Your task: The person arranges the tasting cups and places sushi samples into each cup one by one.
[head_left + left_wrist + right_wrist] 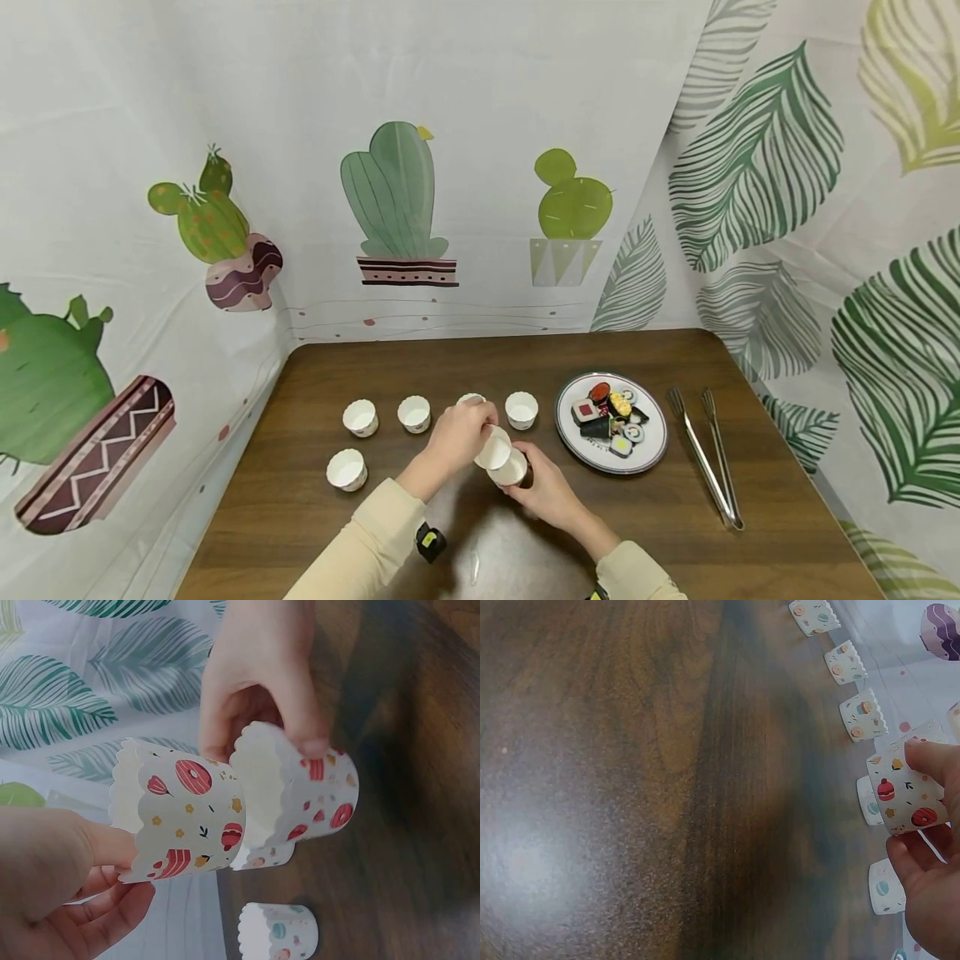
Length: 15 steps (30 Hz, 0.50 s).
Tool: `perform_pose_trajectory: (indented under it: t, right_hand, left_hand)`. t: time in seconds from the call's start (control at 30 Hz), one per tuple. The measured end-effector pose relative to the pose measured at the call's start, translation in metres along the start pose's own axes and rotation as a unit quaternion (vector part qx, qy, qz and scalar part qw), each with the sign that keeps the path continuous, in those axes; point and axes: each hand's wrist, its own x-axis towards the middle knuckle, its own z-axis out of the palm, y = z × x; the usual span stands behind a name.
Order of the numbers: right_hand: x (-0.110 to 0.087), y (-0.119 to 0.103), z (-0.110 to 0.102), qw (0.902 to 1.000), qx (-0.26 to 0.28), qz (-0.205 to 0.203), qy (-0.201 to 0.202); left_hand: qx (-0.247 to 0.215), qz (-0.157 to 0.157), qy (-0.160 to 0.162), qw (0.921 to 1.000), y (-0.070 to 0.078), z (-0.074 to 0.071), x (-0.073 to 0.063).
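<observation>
My left hand [461,433] pinches a white paper baking cup [187,814] by its scalloped rim, thumb and fingers on either side of the edge. Red cakes and yellow flowers are printed on its side. Right beside it, my right hand [547,487] holds a second baking cup [292,787] of like print around its side. Both cups are tilted; in the left wrist view the left cup's base overlaps the mouth of the right one. The right wrist view shows my right hand [937,900] at the edge, gripping its cup [904,787].
Several more baking cups, such as one at far left [347,469] and one at the back [521,410], stand upright on the wooden table [285,533]. A plate [654,454] of sushi pieces [597,427] and metal tongs [708,467] lie to the right.
</observation>
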Motion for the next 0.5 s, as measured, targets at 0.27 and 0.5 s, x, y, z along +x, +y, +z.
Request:
perform_pose_trajectory:
  t: [0.27,0.5]
  right_hand:
    - [-0.002,0.002,-0.001,1.0000,0.007,0.000,0.000]
    - [-0.003,0.004,-0.001,0.9999,0.009,-0.005,0.002]
  left_hand:
    - [-0.002,-0.009,0.016,0.9998,-0.013,-0.008,-0.001]
    - [-0.001,-0.021,0.012,0.9997,-0.028,-0.010,-0.007]
